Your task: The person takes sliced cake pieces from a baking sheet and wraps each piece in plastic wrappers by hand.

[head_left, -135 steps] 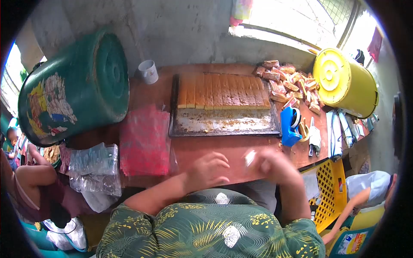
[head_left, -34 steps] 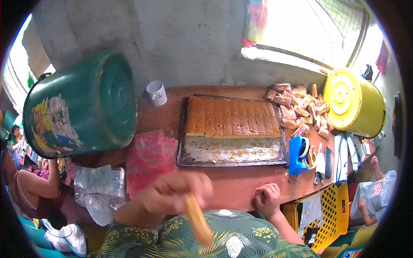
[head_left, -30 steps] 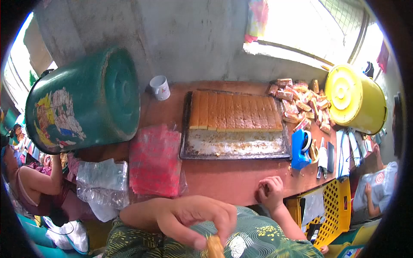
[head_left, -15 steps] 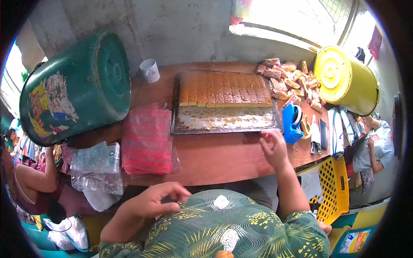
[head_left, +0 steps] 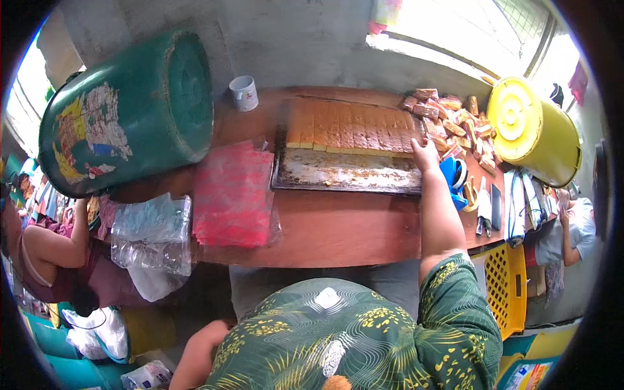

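My right hand (head_left: 426, 155) reaches over the tray's right side, at the front right corner of a sliced brown-topped cake (head_left: 351, 127). Its thumb and forefinger show a little apart, close to the end slice; whether they touch it is hard to see. The cake lies in long strips along the back of a dark, crumb-stained baking tray (head_left: 351, 170). Only my left forearm (head_left: 200, 351) shows, low beside my body; the left hand is hidden.
Wrapped cake pieces (head_left: 448, 123) are heaped right of the tray, by a yellow bucket (head_left: 539, 130). A blue tape dispenser (head_left: 452, 182) stands nearby. Red plastic sheets (head_left: 234, 195), clear bags (head_left: 153, 227), a mug (head_left: 244, 94) and a large green bin (head_left: 130, 114) are left. Other people sit at both sides.
My right hand has moved forward from the table's front to the cake's right end. My left hand has dropped down out of sight. The view has shifted slightly.
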`<state>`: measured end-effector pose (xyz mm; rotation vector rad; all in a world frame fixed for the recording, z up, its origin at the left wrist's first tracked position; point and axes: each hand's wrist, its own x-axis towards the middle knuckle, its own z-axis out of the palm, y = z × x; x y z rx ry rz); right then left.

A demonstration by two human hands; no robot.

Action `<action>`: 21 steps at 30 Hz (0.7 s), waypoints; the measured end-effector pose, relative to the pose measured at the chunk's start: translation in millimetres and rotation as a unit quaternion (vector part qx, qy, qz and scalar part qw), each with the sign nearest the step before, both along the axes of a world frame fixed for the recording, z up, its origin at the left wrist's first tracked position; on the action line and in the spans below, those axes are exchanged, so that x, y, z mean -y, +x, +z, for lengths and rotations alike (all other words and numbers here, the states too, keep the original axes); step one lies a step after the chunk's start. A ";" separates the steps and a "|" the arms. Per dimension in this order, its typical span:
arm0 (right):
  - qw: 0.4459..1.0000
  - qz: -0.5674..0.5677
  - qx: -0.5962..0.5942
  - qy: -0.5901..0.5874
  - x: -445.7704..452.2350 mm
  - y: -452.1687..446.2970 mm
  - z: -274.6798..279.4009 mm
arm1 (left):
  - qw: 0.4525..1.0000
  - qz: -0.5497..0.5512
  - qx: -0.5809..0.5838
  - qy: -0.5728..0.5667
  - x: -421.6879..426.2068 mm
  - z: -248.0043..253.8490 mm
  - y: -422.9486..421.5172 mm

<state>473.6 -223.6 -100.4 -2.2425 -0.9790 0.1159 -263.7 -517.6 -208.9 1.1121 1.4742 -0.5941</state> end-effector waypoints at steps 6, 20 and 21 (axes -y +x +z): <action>0.995 -0.017 -0.031 0.097 -25.6 39.6 -55.3 | 0.992 -0.001 0.111 0.067 -41.2 72.9 48.4; 0.930 0.042 -0.159 0.330 -22.0 22.8 -60.5 | 0.726 -0.011 0.227 0.650 -179.6 179.7 108.5; 0.934 0.049 -0.145 0.323 -14.9 17.5 -55.6 | 0.684 -0.044 0.215 0.696 -193.9 178.3 112.5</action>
